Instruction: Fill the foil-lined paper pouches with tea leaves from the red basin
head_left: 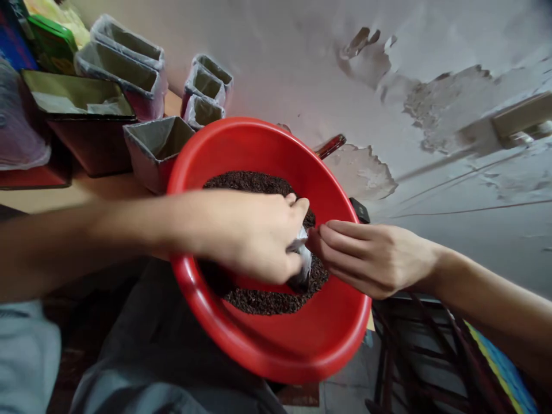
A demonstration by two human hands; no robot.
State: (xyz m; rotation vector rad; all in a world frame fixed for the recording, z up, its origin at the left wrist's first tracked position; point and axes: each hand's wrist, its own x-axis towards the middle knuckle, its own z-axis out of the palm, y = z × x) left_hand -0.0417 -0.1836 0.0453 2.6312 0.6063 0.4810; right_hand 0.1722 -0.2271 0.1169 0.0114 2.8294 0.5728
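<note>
A large red plastic basin (276, 359) holds dark, crumbly granules like loose tea leaves (263, 302). Reaching in from the left, my left hand (259, 236) is closed around a small red box (263, 283), which lies tilted over the granules, mostly hidden beneath the hand. Clear plastic liner (305, 256) shows at the box's mouth, with dark granules by it. My right hand (366, 253) comes over the right rim, fingers pinched together at the liner's edge; the exact grip is partly hidden. Motion blurs the left hand and forearm.
Plastic-lined boxes stand left of the basin, including an open box (157, 146) against its rim and a larger dark red tin (86, 135). A peeling wall (276, 63) rises behind. Dark rack bars (414, 356) are at lower right.
</note>
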